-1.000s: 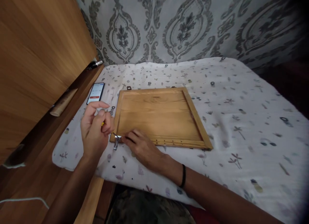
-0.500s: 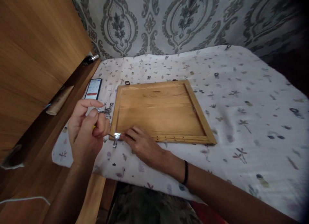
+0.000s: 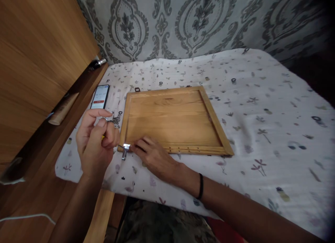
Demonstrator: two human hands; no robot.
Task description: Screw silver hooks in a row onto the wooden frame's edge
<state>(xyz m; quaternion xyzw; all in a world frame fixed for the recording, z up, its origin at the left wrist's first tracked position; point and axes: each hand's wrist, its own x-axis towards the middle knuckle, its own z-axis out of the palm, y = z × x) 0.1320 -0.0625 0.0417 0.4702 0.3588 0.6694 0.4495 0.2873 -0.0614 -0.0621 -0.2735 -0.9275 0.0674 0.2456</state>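
A shallow wooden panel [image 3: 170, 114] with a raised frame lies flat on the patterned cloth. At its near left corner sits a small shiny metal bracket [image 3: 125, 151], its lower part hanging past the edge. My right hand [image 3: 154, 156] rests on the near rail, and its fingertips pinch the bracket's right side. To the left, my left hand [image 3: 98, 138] is curled around a yellow-handled screwdriver [image 3: 103, 137], mostly hidden by the fingers. The thin shaft reaches toward the bracket; whether the tip touches a screw I cannot tell.
Behind my left hand lie a phone [image 3: 101, 96] and a small pile of metal pieces [image 3: 115, 120]. A beige tube [image 3: 62, 108] rests on the wooden ledge at left, beside a tall wooden panel. Small dark holes line the near rail. Patterned fabric hangs at the back.
The view has shifted very slightly. My left hand has turned a little at the screwdriver, while my right hand stays on the bracket.
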